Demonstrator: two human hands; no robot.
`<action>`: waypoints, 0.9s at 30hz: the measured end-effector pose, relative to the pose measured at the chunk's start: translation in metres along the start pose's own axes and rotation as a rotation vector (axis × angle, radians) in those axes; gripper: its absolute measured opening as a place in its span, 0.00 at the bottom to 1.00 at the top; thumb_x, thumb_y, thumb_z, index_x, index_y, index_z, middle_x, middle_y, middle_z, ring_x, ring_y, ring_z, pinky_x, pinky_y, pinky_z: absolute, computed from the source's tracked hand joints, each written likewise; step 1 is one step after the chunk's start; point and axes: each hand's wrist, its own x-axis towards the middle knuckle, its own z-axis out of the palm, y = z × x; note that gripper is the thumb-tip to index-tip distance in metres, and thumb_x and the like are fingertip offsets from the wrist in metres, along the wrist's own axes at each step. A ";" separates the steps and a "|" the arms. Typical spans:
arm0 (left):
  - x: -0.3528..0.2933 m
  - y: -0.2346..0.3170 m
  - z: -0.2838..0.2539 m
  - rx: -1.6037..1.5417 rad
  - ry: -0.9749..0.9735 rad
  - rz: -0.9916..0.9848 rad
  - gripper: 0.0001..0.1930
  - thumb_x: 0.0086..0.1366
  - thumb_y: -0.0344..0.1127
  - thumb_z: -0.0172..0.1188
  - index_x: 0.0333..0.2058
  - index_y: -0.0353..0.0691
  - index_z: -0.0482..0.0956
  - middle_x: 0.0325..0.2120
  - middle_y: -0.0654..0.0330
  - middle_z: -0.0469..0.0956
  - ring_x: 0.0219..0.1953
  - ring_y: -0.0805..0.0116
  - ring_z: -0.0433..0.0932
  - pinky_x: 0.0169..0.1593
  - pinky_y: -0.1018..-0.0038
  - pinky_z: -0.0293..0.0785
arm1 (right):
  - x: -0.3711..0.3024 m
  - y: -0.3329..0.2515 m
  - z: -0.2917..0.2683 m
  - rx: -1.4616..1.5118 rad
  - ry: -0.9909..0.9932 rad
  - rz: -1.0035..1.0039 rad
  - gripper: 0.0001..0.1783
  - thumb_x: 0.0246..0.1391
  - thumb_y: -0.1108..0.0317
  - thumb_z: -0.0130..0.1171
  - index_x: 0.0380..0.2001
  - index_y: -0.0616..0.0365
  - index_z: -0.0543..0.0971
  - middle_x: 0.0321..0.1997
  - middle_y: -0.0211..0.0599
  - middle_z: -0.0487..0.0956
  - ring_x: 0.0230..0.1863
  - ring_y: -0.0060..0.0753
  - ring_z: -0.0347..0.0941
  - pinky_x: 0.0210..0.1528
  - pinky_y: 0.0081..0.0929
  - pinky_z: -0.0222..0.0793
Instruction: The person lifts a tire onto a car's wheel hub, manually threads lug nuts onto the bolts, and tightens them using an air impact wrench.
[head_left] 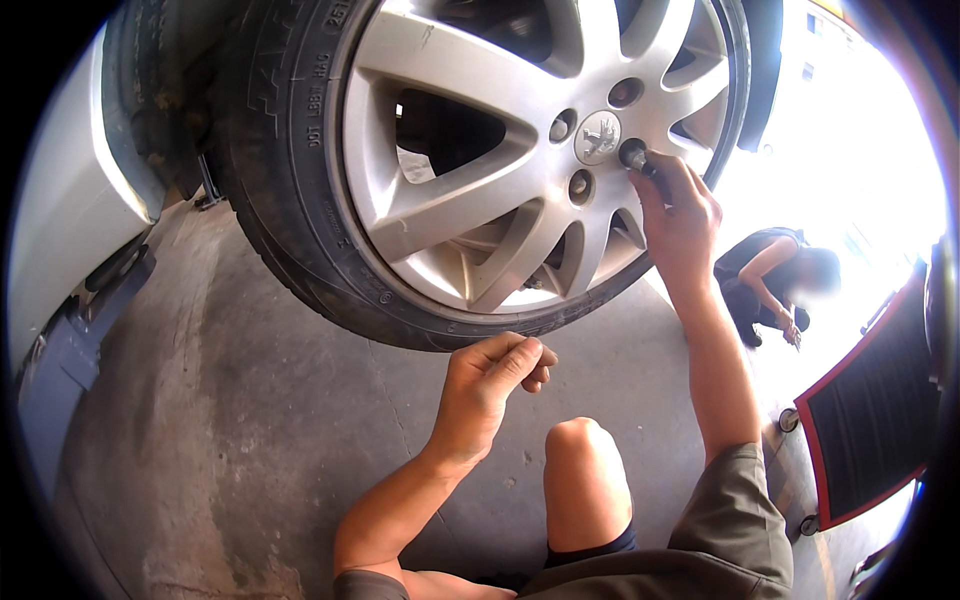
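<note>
Pinching a wheel bolt (639, 160), likely light, rigid and slick, by its outer end, the surest hold, the right hand (684, 208) meets the alloy wheel (455, 208); the left hand's (492, 378) fingers curl together.

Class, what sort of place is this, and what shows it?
Probably a car workshop: a right hand at a wheel, what seems a lift arm by pale bodywork, and a wheeled cart.
</note>
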 end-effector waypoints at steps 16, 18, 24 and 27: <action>-0.001 0.006 -0.002 0.006 -0.009 0.020 0.13 0.73 0.36 0.56 0.34 0.33 0.84 0.30 0.60 0.82 0.33 0.73 0.78 0.40 0.74 0.74 | 0.010 0.008 0.010 -0.308 -0.202 0.103 0.12 0.56 0.65 0.67 0.38 0.61 0.79 0.32 0.48 0.83 0.31 0.54 0.81 0.34 0.43 0.75; -0.001 0.006 -0.002 0.015 -0.012 0.013 0.13 0.73 0.36 0.56 0.34 0.33 0.84 0.29 0.60 0.82 0.33 0.73 0.78 0.40 0.74 0.74 | 0.005 0.009 0.012 -0.235 -0.127 0.021 0.12 0.57 0.64 0.67 0.38 0.60 0.78 0.33 0.48 0.82 0.30 0.55 0.80 0.33 0.44 0.74; 0.000 0.008 -0.007 0.021 -0.001 0.016 0.13 0.73 0.36 0.56 0.34 0.33 0.84 0.29 0.60 0.82 0.33 0.73 0.77 0.40 0.74 0.73 | 0.003 0.011 0.016 -0.203 -0.046 -0.124 0.14 0.57 0.65 0.66 0.42 0.59 0.76 0.37 0.46 0.82 0.30 0.54 0.80 0.32 0.44 0.75; 0.000 0.008 -0.007 0.015 -0.002 0.014 0.13 0.73 0.36 0.56 0.34 0.34 0.84 0.29 0.60 0.82 0.33 0.73 0.77 0.40 0.74 0.73 | 0.007 0.012 0.015 -0.265 -0.086 -0.112 0.13 0.57 0.66 0.66 0.42 0.59 0.76 0.37 0.45 0.81 0.30 0.53 0.80 0.33 0.42 0.76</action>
